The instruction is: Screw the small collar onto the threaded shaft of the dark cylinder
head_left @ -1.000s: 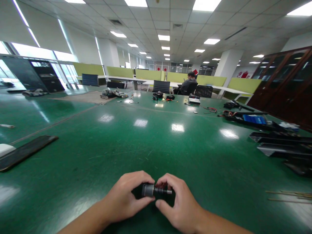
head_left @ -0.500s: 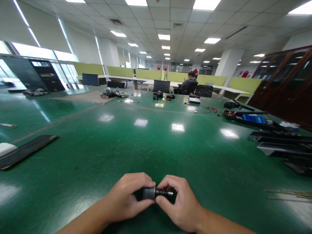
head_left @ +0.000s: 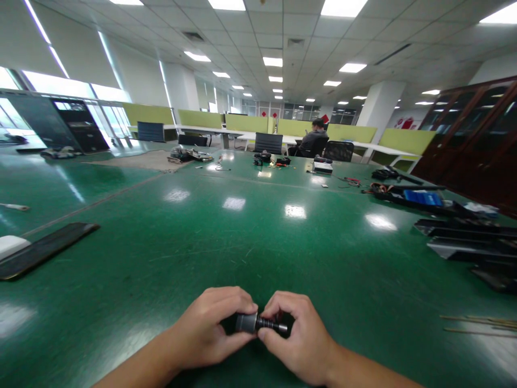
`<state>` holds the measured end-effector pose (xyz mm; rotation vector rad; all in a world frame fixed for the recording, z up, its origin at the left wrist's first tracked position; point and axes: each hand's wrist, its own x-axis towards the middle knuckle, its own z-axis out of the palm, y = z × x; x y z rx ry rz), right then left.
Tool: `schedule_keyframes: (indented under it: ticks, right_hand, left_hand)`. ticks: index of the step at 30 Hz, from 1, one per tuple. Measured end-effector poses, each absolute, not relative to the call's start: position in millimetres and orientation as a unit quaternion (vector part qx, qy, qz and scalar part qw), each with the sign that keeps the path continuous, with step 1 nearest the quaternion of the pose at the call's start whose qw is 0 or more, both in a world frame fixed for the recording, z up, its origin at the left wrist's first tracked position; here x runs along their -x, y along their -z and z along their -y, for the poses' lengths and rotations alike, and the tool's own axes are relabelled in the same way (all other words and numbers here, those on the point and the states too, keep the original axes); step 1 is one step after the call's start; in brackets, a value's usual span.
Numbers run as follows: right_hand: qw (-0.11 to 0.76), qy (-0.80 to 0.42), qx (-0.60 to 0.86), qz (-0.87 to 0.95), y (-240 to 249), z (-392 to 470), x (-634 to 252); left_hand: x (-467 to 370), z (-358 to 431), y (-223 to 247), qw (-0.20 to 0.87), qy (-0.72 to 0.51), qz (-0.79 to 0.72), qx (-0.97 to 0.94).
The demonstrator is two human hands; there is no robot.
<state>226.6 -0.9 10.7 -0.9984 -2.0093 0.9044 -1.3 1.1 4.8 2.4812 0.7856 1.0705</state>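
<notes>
Close in front of me, low in the head view, my left hand [head_left: 216,326] is closed on a small dark block [head_left: 246,323], thumb below and fingers above. A dark ribbed shaft [head_left: 270,324] with a shiny metal tip sticks out of the block's right end. The thumb and index finger of my right hand [head_left: 299,337] close around the shaft near the block, and its tip shows in the gap of that hand. Both hands nearly touch each other over the green tabletop [head_left: 226,248]. Their other fingers are partly hidden.
At left lies a long dark panel [head_left: 50,248] beside a white object [head_left: 11,247]. Thin brownish rods [head_left: 480,321] and dark angled profiles [head_left: 464,248] lie at right. A blue item sits in a black tray [head_left: 422,198]. Beyond the table a person [head_left: 313,141] sits.
The shaft's tip has dipped slightly towards me, and the block has tilted a little with it. Both hands keep nearly the same grip and place.
</notes>
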Motion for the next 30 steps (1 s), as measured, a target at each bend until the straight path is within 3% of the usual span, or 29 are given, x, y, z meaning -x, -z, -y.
schedule_keyframes:
  ticks: [30]
  right_hand:
    - [0.358,-0.361,0.39,0.767,-10.3,1.4,-226.6]
  left_hand:
    - [7.4,-0.4,-4.3,0.163,-0.378,-0.277,-0.868]
